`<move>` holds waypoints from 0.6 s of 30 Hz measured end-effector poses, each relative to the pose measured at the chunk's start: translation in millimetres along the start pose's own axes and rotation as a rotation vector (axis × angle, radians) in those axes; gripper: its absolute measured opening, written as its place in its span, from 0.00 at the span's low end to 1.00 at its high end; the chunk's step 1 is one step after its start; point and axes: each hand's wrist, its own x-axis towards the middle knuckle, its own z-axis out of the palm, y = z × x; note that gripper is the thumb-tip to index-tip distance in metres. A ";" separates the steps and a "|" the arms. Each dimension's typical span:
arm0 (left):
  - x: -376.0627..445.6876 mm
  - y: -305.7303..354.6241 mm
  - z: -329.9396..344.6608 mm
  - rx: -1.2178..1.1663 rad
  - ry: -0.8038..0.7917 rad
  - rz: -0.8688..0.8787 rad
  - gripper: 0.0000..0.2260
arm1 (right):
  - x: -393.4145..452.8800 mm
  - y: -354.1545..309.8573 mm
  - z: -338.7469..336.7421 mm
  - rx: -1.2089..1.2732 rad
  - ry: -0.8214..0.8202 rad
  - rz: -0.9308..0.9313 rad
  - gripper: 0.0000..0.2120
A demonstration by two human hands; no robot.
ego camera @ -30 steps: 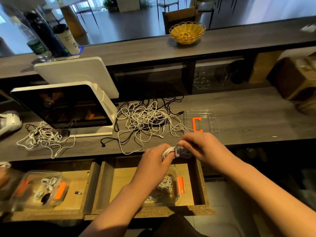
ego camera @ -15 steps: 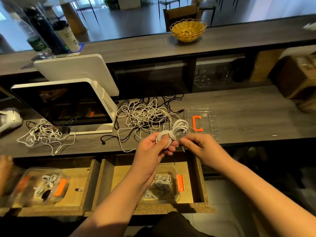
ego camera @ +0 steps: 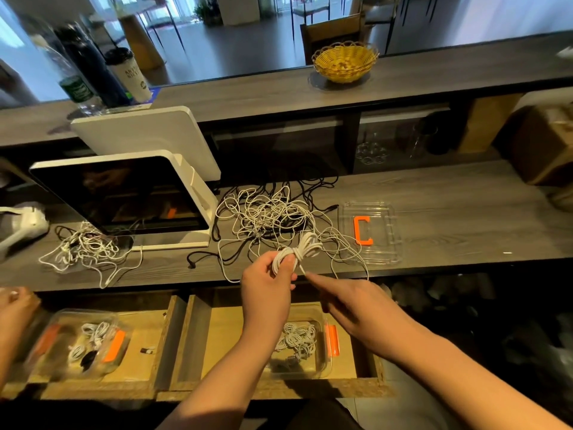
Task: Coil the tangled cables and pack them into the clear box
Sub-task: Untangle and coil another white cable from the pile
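White cord, wound into a small bundle (ego camera: 300,250) and cinched round its middle, sits in the left hand (ego camera: 267,282), whose fingers and thumb curl round the lower loops; the part inside the fist is hidden. A short tail drops from the wrap toward the right hand (ego camera: 350,301), whose index finger stretches out to the tail's end. Whether fingertip and cord touch is hard to tell, and that hand's other fingers are partly blurred, loosely bent and holding nothing.

Behind the hands, on the grey wood-grain desk (ego camera: 449,212), lies a loose tangle (ego camera: 273,221) of thin white and black cables. A clear plastic lid (ego camera: 381,209) with an orange clip rests just to its right. A second, smaller tangle (ego camera: 83,249) lies at the foot of a white-framed screen (ego camera: 124,193).

Below the desk edge an open wooden drawer (ego camera: 223,342) holds the clear box (ego camera: 321,361), rounded at the corners, with an orange latch and coiled white cables inside; the left forearm covers its near left part. Another clear box (ego camera: 52,367) with coils sits in the neighbouring drawer, and someone else's hand (ego camera: 12,308) is cut off at the left edge.
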 end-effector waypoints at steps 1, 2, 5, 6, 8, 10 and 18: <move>0.7 -0.7 -0.2 0.027 -0.005 0.011 0.04 | -1.1 -4.0 -2.7 0.052 0.016 -0.018 0.25; 0.8 -0.5 -0.5 0.055 -0.015 0.025 0.04 | -2.2 -8.2 -5.2 0.118 0.030 -0.026 0.20; 1.5 -0.4 -1.7 0.135 -0.070 0.051 0.05 | -1.2 -18.7 -12.2 0.342 0.071 0.010 0.09; 2.7 -1.6 -1.8 0.154 -0.109 0.042 0.06 | 0.1 -21.4 -15.5 0.446 0.073 0.045 0.08; 5.1 -1.8 -2.3 0.133 -0.216 -0.040 0.09 | 2.4 -23.4 -22.2 0.713 0.064 0.103 0.11; 6.9 -3.2 -2.9 0.082 -0.314 -0.101 0.13 | 2.7 -21.9 -28.2 0.879 0.063 0.124 0.19; 4.0 5.0 -9.5 0.229 -0.472 0.036 0.15 | 5.2 -18.4 -47.0 0.641 0.144 0.095 0.12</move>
